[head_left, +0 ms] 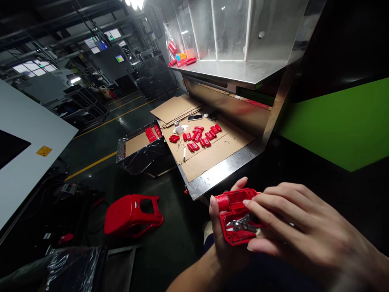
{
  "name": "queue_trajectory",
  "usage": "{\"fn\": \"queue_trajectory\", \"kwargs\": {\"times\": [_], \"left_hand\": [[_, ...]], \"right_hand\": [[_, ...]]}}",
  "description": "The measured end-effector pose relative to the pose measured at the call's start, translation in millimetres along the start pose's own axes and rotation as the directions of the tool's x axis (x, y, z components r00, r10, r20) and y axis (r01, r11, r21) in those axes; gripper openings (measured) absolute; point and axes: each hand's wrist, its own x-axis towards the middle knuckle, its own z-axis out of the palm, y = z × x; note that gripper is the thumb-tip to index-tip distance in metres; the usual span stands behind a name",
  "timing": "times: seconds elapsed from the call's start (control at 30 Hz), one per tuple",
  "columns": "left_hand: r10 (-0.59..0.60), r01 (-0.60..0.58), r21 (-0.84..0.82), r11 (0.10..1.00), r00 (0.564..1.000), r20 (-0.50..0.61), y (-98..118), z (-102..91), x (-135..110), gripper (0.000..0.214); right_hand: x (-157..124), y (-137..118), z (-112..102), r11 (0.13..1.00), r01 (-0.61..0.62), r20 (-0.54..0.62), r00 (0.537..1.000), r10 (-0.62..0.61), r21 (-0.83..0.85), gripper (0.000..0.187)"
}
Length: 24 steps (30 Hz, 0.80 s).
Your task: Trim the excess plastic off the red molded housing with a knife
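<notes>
My left hand (223, 243) grips a red plastic housing part (235, 211) from below and the left, thumb along its left edge. My right hand (291, 227) lies over the part from the right, its fingers closed round small metal cutters (243, 224) whose jaws rest on the part's inside. Both hands are low in the picture, in front of the steel table's near corner (194, 190).
Several more red parts (200, 138) lie on cardboard (212, 156) on the table, with a phone (195, 117) and a pen-like tool (184, 153). A lined box with red parts (142, 148) stands left of the table. A red stool (130, 213) lies on the floor.
</notes>
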Motion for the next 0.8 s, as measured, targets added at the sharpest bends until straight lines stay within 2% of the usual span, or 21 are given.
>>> {"fn": "queue_trajectory", "kwargs": {"times": [0.27,0.8], "left_hand": [[0.004,-0.003,0.006,1.000,1.000,-0.027,-0.3,0.8,-0.8,0.076],[-0.018,0.018,-0.033,0.999,1.000,0.008,-2.7,-3.1,0.0,0.075]], "right_hand": [[-0.3,1.3,0.3,1.000,0.004,0.012,1.000,-0.004,0.002,0.049],[-1.8,0.6,3.9,1.000,0.007,0.002,1.000,-0.007,0.005,0.044]]}}
